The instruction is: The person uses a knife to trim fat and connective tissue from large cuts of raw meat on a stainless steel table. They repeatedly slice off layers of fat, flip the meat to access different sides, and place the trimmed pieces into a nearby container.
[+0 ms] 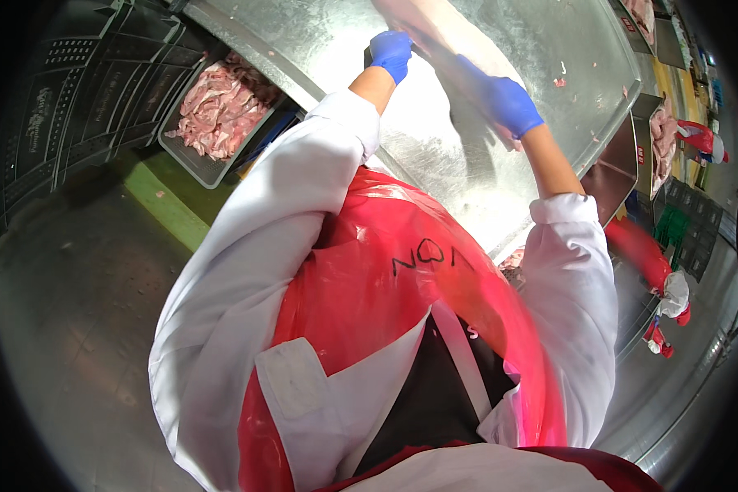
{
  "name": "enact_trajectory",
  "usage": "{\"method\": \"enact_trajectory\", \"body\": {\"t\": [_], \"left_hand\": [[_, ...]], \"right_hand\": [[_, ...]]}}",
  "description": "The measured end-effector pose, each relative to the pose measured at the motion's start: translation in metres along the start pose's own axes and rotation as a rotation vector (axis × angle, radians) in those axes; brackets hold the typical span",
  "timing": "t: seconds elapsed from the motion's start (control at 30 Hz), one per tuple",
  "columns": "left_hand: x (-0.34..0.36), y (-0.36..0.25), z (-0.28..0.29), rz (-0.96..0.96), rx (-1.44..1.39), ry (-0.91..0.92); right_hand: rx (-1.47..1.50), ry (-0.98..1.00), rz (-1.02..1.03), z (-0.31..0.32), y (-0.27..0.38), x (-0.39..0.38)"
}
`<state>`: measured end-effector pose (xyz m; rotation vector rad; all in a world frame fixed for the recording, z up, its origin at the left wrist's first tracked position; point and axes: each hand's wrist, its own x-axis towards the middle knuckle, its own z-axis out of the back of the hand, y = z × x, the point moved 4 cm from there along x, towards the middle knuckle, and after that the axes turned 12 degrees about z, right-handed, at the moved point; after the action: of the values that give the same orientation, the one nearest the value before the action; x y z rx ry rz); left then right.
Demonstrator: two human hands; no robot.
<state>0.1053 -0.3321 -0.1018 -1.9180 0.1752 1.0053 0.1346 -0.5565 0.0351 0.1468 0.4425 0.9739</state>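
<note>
A long pale pink slab of meat (459,31) lies across the shiny metal table (361,90), running out past the top edge. My left hand (391,55), in a blue glove, is closed in a fist at the left side of the slab. A small dark part shows beside that fist, but what it grips is hidden. Along the slab's right side lies my right hand (508,105), also blue-gloved, its fingers stretched toward the far left and blurred by motion. A thin dark streak on the slab between the two hands is too smeared to name.
Small meat scraps (559,82) dot the table's right part. Left of the table, a grey crate (209,174) holds meat trimmings, with black crates (74,115) stacked beside it. Several people in red and white (675,293) are at the far right, near metal bins of meat (662,139).
</note>
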Motion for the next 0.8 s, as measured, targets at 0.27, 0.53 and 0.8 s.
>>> {"method": "enact_trajectory", "body": {"t": [0.27,0.53,0.8], "left_hand": [[-0.018,-0.009,-0.010,0.002,0.011,-0.007],[-0.036,-0.008,-0.015,-0.095,-0.162,0.039],[-0.053,-0.009,0.003,-0.138,-0.220,0.112]], "right_hand": [[-0.098,0.032,-0.024,0.004,0.034,0.061],[-0.165,0.111,-0.003,0.003,0.023,0.019],[-0.230,0.138,-0.040,-0.010,0.007,-0.066]]}}
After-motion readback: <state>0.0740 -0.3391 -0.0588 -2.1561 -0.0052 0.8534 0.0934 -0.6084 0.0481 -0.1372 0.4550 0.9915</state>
